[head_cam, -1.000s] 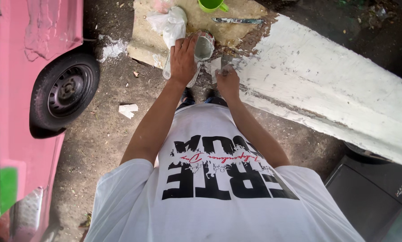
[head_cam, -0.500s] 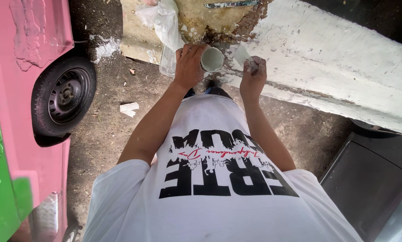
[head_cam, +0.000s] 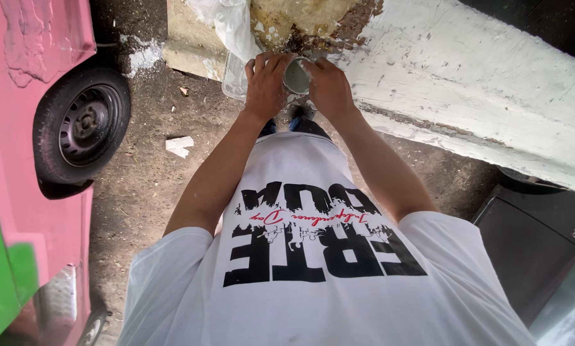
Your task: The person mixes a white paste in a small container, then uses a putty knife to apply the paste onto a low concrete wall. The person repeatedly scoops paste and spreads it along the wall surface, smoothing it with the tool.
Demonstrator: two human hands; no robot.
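Observation:
My left hand [head_cam: 266,86] is wrapped around a small round tin [head_cam: 296,75] with pale grey contents, held in front of my chest. My right hand [head_cam: 329,86] grips the tin's other side, fingers over its rim. Both arms reach out from my white printed T-shirt [head_cam: 313,269]. The tin hovers over the edge of a rough, stained board [head_cam: 300,22]. Whether the right hand also holds a small tool is hidden by its fingers.
A white-painted car panel [head_cam: 479,96] lies across the upper right. Crumpled clear plastic [head_cam: 226,25] hangs beside the board. A pink car body with a black wheel [head_cam: 82,128] stands on the left. Dirt ground [head_cam: 146,186] with paper scraps lies between; a dark box [head_cam: 537,250] is at lower right.
Both hands have come together on the tin; the right hand, earlier apart beside it, now closes on its rim. The view has shifted closer to the board.

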